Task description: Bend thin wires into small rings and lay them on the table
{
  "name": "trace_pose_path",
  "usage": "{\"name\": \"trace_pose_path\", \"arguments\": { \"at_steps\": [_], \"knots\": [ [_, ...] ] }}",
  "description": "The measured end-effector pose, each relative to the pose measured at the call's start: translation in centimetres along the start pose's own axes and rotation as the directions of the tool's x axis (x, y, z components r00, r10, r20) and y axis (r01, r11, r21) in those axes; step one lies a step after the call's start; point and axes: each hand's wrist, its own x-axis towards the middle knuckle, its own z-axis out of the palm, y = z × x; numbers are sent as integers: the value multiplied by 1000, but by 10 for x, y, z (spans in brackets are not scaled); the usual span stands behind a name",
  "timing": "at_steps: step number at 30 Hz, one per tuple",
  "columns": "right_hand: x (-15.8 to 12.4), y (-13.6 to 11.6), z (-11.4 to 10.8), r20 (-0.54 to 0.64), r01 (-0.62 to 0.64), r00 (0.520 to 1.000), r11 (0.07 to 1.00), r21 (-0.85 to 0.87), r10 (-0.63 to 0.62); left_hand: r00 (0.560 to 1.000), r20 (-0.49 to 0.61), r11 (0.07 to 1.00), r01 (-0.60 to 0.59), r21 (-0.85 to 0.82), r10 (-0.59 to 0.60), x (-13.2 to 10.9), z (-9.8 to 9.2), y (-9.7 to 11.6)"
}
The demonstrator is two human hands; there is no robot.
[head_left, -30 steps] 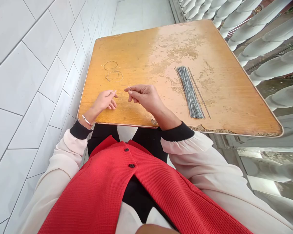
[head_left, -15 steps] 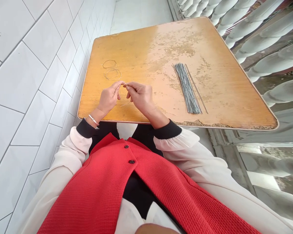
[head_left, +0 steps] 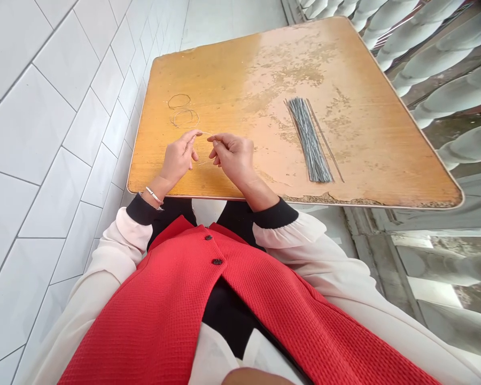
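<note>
Live at the near edge of the wooden table top: the right hand pinches a thin wire between thumb and fingertips, and the left hand presses closed on its other end (how firmly, hard to tell). The wire runs sideways between them. Farther up the table, left, sit two wire rings; to the right, a long wire bundle.

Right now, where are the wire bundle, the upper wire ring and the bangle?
Bundle of thin metal wires (head_left: pixel 309 140), head view, middle of the bundle.
Upper wire ring (head_left: pixel 179 94), head view, top of the loop.
Bangle (head_left: pixel 154 195), head view, curve of its band.
</note>
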Motion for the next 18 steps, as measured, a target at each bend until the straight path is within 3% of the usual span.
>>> {"name": "trace_pose_path", "arguments": {
  "at_steps": [8, 18],
  "knots": [
    [-6, -9, -5, 129, -223, 972, 944, 242, 197, 998, -13, 998, 56, -33, -56, 6, 0, 2],
    [-5, -17, -9, 114, -395, 916, 817, 421, 385, 982, 111, 954, 179, -242, -156, -16, -17, 6]
  ]
}}
